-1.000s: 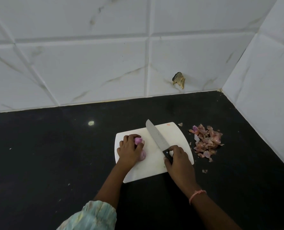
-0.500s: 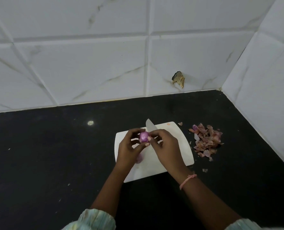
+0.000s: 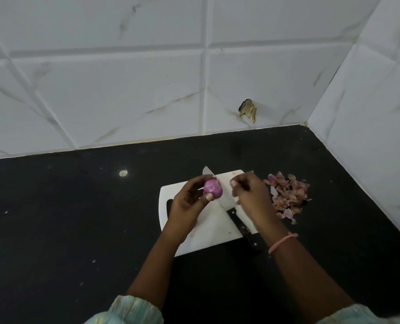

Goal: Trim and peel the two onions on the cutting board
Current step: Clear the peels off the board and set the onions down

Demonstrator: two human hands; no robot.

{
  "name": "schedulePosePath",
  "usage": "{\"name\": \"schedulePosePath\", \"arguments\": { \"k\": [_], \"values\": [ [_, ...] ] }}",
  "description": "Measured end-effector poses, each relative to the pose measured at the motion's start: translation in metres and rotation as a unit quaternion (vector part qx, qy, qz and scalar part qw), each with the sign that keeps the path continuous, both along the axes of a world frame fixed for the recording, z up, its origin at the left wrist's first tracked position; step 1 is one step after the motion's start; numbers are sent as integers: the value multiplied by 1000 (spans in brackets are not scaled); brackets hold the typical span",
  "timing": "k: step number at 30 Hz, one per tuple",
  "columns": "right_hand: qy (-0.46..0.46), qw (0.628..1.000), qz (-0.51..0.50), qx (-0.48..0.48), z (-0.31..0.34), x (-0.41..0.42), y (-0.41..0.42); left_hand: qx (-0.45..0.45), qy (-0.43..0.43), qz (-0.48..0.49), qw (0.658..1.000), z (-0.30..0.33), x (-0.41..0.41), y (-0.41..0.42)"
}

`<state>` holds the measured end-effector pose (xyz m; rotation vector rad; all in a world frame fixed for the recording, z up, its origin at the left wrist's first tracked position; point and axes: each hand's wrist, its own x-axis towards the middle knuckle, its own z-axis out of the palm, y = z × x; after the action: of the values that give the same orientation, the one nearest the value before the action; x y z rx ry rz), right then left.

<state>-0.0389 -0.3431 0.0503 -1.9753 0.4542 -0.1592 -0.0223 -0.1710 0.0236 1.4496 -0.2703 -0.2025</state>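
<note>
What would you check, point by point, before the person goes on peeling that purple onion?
1. Onion held securely: ok, the left hand grips it above the cutting board.
2. Knife out of hand: ok, it lies on the board, handle over the near edge.
3. Right hand free to peel: cannot tell, its fingers are blurred.
4. Peel pile off the board: ok, it lies on the counter beside it.
5. Second onion in place: cannot tell, only a pink trace shows under the left hand.

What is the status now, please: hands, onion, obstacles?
Left hand holds purple onion above cutting board. Right hand blurred, fingers curled, grip unclear. Knife lies on board under hands.
</note>
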Motion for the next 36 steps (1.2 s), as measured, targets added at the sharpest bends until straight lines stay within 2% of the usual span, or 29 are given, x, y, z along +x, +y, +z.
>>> {"name": "schedulePosePath", "arguments": {
  "k": [4, 8, 12, 16, 18, 20, 23, 27, 31, 36],
  "values": [
    [-27, 990, -94, -100, -10, -5, -50, -91, 86, -32, 992, 7, 0, 0],
    [-19, 974, -129, -184, -29, -14, -82, -198, 185, -45, 961, 19, -1, -6],
    [50, 956, -96, -274, -31, -17, -84, -234, 214, -49, 947, 21, -2, -9],
    [-26, 956, -128, -264, -22, -19, -78, -243, 232, -36, 941, 25, 0, -11],
    [-59, 955, -119, -265, -18, -19, -74, -233, 228, -36, 945, 30, -2, -12],
    [-91, 959, -66, -262, -9, -18, -60, -212, 215, -31, 953, 31, -3, -13],
    [-131, 973, 39, -188, 14, -21, -21, -184, 196, -22, 963, 33, -5, -16],
    [-178, 963, 150, -138, 29, -28, 15, -122, 167, -21, 978, 38, -7, -16],
    [-178, 960, 157, -147, 28, -27, 22, -16, 118, -24, 993, 40, -7, -10],
    [-231, 954, 117, -148, 28, -29, 20, 47, 95, -32, 994, 47, -10, -10]
  ]
}}
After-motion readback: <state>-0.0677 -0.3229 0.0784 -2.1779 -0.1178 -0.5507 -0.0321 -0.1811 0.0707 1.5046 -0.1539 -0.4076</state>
